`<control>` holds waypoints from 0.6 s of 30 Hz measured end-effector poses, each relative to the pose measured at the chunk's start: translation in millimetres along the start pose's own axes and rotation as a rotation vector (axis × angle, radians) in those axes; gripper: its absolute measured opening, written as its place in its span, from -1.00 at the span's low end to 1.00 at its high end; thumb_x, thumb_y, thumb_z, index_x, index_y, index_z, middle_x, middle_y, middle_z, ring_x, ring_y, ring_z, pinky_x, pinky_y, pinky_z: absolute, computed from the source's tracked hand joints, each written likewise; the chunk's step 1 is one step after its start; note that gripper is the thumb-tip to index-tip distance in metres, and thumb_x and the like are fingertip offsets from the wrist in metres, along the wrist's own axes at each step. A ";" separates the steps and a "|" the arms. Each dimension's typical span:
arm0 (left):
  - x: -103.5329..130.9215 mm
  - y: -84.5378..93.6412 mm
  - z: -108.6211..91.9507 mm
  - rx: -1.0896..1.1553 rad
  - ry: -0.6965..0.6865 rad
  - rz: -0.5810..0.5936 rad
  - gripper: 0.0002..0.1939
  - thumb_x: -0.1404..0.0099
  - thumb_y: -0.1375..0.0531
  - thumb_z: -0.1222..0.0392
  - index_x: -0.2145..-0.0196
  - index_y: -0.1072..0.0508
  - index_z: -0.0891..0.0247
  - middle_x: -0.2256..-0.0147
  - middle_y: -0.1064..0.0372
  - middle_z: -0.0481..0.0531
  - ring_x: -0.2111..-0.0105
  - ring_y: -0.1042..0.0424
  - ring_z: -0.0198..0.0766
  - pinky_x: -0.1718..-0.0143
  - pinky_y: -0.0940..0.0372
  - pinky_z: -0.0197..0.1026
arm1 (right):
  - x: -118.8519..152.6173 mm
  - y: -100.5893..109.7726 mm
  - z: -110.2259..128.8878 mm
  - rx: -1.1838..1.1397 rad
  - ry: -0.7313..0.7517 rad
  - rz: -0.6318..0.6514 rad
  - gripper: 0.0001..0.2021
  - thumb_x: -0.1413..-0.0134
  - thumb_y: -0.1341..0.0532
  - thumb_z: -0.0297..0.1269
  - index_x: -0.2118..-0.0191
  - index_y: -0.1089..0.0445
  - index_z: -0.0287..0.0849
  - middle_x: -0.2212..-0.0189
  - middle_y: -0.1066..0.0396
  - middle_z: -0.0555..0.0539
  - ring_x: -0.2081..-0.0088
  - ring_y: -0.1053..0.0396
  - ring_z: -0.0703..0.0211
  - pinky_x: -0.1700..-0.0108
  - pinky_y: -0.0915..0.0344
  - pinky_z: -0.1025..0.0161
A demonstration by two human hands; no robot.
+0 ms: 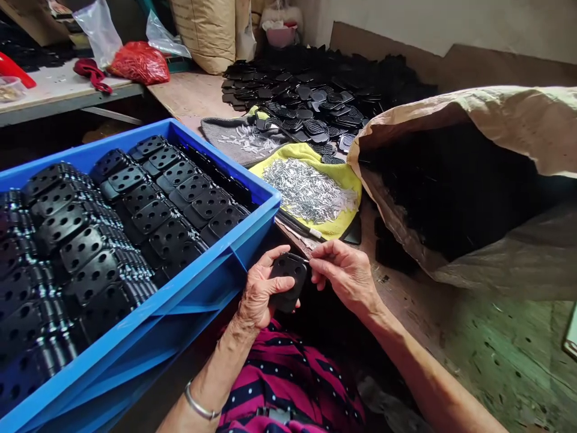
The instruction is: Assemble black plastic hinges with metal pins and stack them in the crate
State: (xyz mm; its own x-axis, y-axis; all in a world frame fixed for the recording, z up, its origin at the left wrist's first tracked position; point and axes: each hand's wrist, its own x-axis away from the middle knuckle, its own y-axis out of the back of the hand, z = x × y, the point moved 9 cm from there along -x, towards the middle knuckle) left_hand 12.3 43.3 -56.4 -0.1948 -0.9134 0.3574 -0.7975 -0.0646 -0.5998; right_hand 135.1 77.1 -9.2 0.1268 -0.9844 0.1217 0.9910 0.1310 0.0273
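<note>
My left hand (pixel 265 285) is wrapped round a black plate with round holes (pixel 288 281), its thumb lying across the face. At the plate's upper right corner, the fingertips of my right hand (pixel 340 270) pinch a small metal pin (pixel 306 260) along the top edge. How deep the pin sits in the plate cannot be made out. Just beyond my hands, a heap of short silvery pins (pixel 309 189) lies on a yellow cloth (pixel 347 225). To the left, a blue crate (pixel 193 270) holds rows of similar black plates (pixel 83 249) standing close together.
A big pile of black plates (pixel 315 96) covers the back of the worktop. An open sack (pixel 496 114) with dark contents leans in from the right. More pale pins (pixel 252 139) lie on a grey cloth (pixel 216 129). A red bag (pixel 142 62) rests on the left table.
</note>
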 end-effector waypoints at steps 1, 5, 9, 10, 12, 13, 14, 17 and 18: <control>0.5 1.2 0.1 0.003 -0.002 -0.008 -0.30 0.10 -0.34 0.30 -0.02 -0.23 0.24 0.38 -0.40 -0.04 0.71 -0.38 -0.28 0.78 -0.30 -0.26 | 0.1 -0.1 -0.7 0.001 0.002 -0.022 -0.83 0.12 -0.26 -0.26 0.41 -0.27 -0.20 0.73 -0.31 0.10 0.72 -0.25 0.32 0.69 -0.24 0.38; 2.4 10.5 0.3 0.013 -0.019 -0.046 -0.30 0.11 -0.35 0.29 -0.02 -0.23 0.22 0.39 -0.39 -0.06 0.70 -0.38 -0.29 0.77 -0.30 -0.25 | 5.3 -2.7 1.9 0.137 0.109 -0.128 -0.88 0.06 -0.22 -0.31 0.39 -0.25 -0.17 0.70 -0.30 0.12 0.70 -0.27 0.31 0.66 -0.27 0.37; 5.5 24.4 -0.3 0.025 -0.053 -0.091 -0.31 0.10 -0.35 0.31 -0.01 -0.24 0.18 0.37 -0.40 -0.06 0.66 -0.40 -0.29 0.70 -0.36 -0.22 | 14.7 -16.8 8.8 0.448 0.344 -0.196 -0.95 0.00 -0.18 -0.37 0.36 -0.27 -0.15 0.63 -0.33 0.09 0.65 -0.32 0.31 0.59 -0.30 0.35; 6.4 27.8 -0.6 0.030 -0.059 -0.101 -0.31 0.11 -0.35 0.31 0.00 -0.24 0.18 0.37 -0.40 -0.06 0.65 -0.40 -0.29 0.68 -0.38 -0.21 | 16.6 -21.0 8.9 0.493 0.389 -0.209 -0.95 -0.01 -0.18 -0.38 0.35 -0.27 -0.15 0.62 -0.33 0.09 0.63 -0.33 0.30 0.58 -0.31 0.35; 8.1 33.6 -1.4 0.042 -0.065 -0.113 -0.31 0.11 -0.35 0.31 0.00 -0.24 0.17 0.37 -0.40 -0.07 0.64 -0.40 -0.29 0.67 -0.38 -0.19 | 18.2 -27.3 5.5 0.487 0.424 -0.225 -0.93 -0.03 -0.17 -0.39 0.32 -0.27 -0.14 0.59 -0.34 0.08 0.62 -0.35 0.30 0.57 -0.32 0.34; 8.9 35.9 -2.0 0.050 -0.069 -0.115 -0.31 0.11 -0.35 0.31 0.00 -0.23 0.17 0.37 -0.40 -0.07 0.63 -0.40 -0.29 0.67 -0.39 -0.19 | 18.0 -29.6 2.5 0.449 0.417 -0.228 -0.93 -0.03 -0.17 -0.39 0.31 -0.26 -0.14 0.58 -0.34 0.08 0.63 -0.35 0.31 0.56 -0.33 0.34; 9.7 38.3 -2.6 0.057 -0.072 -0.118 -0.31 0.11 -0.35 0.31 0.00 -0.23 0.16 0.37 -0.39 -0.07 0.63 -0.40 -0.29 0.67 -0.39 -0.19 | 17.4 -32.0 -0.6 0.406 0.401 -0.226 -0.92 -0.04 -0.17 -0.39 0.31 -0.25 -0.14 0.58 -0.34 0.09 0.63 -0.35 0.31 0.56 -0.34 0.34; 11.7 45.4 -3.6 0.068 -0.081 -0.131 -0.31 0.11 -0.35 0.32 0.00 -0.24 0.15 0.36 -0.38 -0.07 0.60 -0.40 -0.29 0.66 -0.39 -0.18 | 16.1 -38.1 -5.8 0.332 0.364 -0.229 -0.92 -0.03 -0.18 -0.38 0.31 -0.24 -0.14 0.59 -0.33 0.09 0.64 -0.34 0.30 0.58 -0.33 0.34; 12.2 47.4 -3.4 0.066 -0.082 -0.134 -0.32 0.11 -0.35 0.32 0.00 -0.24 0.14 0.35 -0.37 -0.07 0.59 -0.40 -0.29 0.65 -0.40 -0.18 | 16.0 -39.0 -6.2 0.328 0.359 -0.238 -0.92 -0.03 -0.18 -0.38 0.32 -0.24 -0.14 0.60 -0.32 0.09 0.65 -0.34 0.30 0.60 -0.33 0.34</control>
State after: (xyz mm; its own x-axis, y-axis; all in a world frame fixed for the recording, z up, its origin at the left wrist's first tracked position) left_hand -29.9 30.4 -78.1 -0.0394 -0.9244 0.3793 -0.7733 -0.2122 -0.5974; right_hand 98.7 55.5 -14.4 -0.0361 -0.9620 -0.2705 0.9359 -0.1275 0.3284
